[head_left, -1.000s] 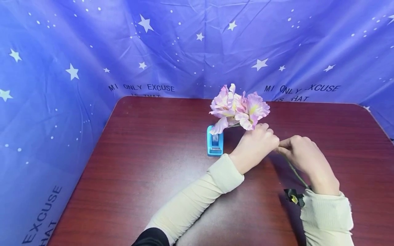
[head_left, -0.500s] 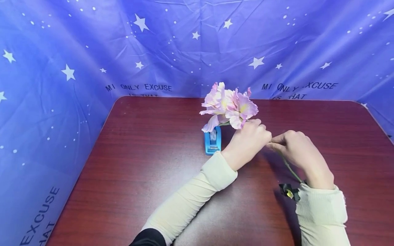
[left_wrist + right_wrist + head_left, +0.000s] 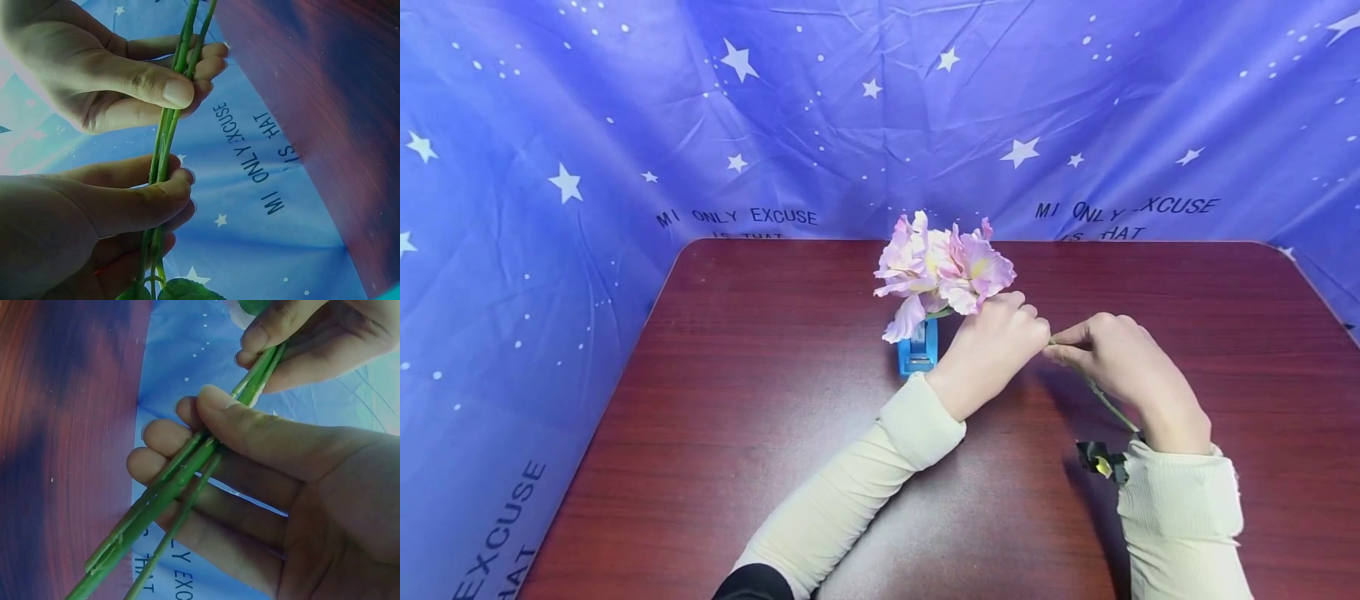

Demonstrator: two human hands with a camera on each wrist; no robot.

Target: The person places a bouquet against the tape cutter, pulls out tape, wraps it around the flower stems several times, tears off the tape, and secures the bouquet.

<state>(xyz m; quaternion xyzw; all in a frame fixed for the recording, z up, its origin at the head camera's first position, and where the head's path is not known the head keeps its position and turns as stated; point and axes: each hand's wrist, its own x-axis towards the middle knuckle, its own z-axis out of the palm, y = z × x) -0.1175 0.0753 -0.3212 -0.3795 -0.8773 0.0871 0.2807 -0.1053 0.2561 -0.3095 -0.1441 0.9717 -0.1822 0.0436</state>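
Pink-and-white artificial flowers [image 3: 943, 271] stand out past the fingers of my left hand [image 3: 996, 350], which grips their stems just below the blooms. A green leaf [image 3: 190, 290] shows beside that grip in the left wrist view. My right hand [image 3: 1127, 367] pinches the green stems [image 3: 150, 506] between thumb and fingers, lower down and close beside the left hand. Several stems run together through both hands, one splaying slightly apart in the right wrist view. Behind the blooms, a blue tape dispenser [image 3: 917, 358] sits on the table, its far part hidden by petals.
The dark red wooden table [image 3: 760, 350] has rounded far corners. A blue curtain [image 3: 820, 108] with white stars and printed words hangs behind it and along the left. A small black object with a yellow patch [image 3: 1101, 464] is beside the right cuff.
Both hands and the flowers have shifted a little to the left, and the petals now cover more of the tape dispenser. The grips on the stems look the same. The head view has shifted slightly.
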